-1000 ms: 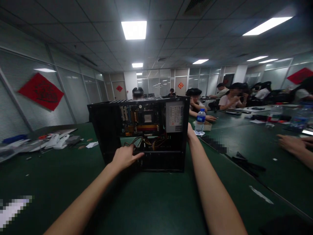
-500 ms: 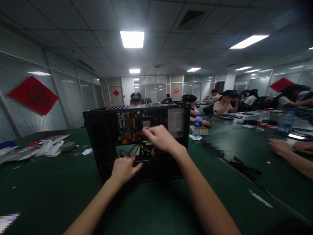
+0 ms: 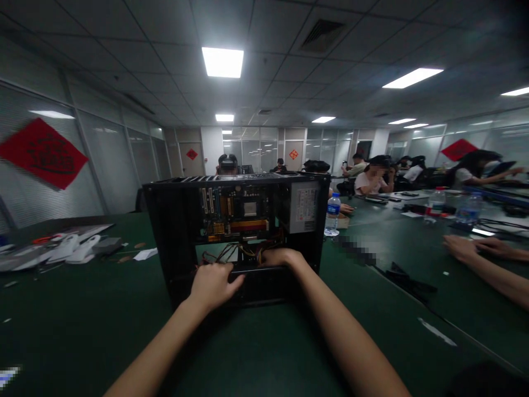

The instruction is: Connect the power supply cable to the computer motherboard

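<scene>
An open black computer case stands on the green table in front of me. Its motherboard shows through the open side, and the silver power supply sits at the upper right. My left hand grips the lower black bar of the case, fingers hooked over its top and thumb along the near face. Over the same bar, my right hand reaches into the case beside the bundled power cables. Its fingertips are hidden, so whether it holds a cable cannot be made out.
A water bottle stands right of the case. White and grey parts lie in a pile at the left. On the right are black strips and another person's hands. Several people sit farther back.
My right hand has dropped from in front of the motherboard into the lower part of the case, by the cables. The left hand keeps its place on the bar.
</scene>
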The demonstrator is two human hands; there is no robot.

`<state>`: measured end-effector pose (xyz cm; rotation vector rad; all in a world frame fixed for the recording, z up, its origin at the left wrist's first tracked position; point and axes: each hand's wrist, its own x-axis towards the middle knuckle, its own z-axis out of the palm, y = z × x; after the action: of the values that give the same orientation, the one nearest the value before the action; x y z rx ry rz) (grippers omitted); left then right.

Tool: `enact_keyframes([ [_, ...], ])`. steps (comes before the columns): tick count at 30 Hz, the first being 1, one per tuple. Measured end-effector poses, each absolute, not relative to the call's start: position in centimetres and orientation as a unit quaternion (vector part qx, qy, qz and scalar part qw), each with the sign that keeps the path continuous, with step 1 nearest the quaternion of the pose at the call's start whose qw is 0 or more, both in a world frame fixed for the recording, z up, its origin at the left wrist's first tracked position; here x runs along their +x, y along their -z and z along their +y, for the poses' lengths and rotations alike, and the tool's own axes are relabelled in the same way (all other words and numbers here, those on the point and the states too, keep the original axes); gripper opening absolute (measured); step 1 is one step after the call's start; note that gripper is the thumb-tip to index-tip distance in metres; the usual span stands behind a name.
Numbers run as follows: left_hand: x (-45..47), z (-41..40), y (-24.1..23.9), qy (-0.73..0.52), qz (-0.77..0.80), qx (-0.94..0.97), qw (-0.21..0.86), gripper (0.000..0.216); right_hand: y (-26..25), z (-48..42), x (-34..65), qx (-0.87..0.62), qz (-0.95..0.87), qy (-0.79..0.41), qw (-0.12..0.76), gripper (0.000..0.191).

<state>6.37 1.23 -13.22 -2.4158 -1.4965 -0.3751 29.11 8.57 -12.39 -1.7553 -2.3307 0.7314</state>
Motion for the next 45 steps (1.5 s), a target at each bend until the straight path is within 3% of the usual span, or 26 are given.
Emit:
enact_keyframes([
  [3, 5.9, 1.6, 12.3, 0.143, -0.474, -0.867, 0.054, 0.047, 12.3, 8.9, 29.0, -0.571, -0.768, -0.256, 0.138, 0.010],
  [6, 5.4, 2.5, 10.9, 0.217, -0.412, -0.884, -0.047, 0.042, 11.5, 9.1, 28.3, -0.572, -0.740, -0.263, 0.238, 0.032],
  [10, 5.1, 3.6, 8.2, 0.256, -0.361, -0.891, -0.097, 0.064, 9.5, 8.4, 26.6, -0.519, -0.686, -0.339, 0.381, 0.043],
  [14, 5.3, 3.6, 4.6, 0.279, -0.353, -0.873, -0.185, 0.034, 7.5, 6.7, 26.2, -0.388, -0.614, -0.470, 0.501, 0.048],
  [18, 5.4, 3.1, 2.5, 0.304, -0.344, -0.863, -0.210, 0.025, 6.5, 5.3, 26.8, -0.453, -0.715, -0.329, 0.418, 0.048],
  [21, 5.0, 3.0, 2.4, 0.311, -0.313, -0.887, -0.138, 0.025, 5.6, 4.1, 26.8, -0.482, -0.775, -0.140, 0.384, 0.039],
  [23, 4.8, 3.0, 2.6, 0.312, -0.301, -0.897, -0.087, 0.029, 5.0, 3.2, 26.4, -0.462, -0.788, -0.077, 0.399, 0.033],
  [30, 6.0, 3.0, 3.0, 0.366, -0.271, -0.889, -0.044, 0.055, 5.0, 2.6, 25.4, -0.347, -0.791, -0.326, 0.385, 0.039],
  [36, 6.1, 3.1, 2.9, 0.420, -0.280, -0.861, -0.056, 0.051, 4.8, 2.8, 25.6, -0.334, -0.715, -0.364, 0.495, 0.035],
  [45, 6.2, 3.1, 3.3, 0.401, -0.302, -0.865, -0.017, 0.036, 4.6, 2.2, 25.3, -0.350, -0.702, -0.372, 0.497, 0.035],
])
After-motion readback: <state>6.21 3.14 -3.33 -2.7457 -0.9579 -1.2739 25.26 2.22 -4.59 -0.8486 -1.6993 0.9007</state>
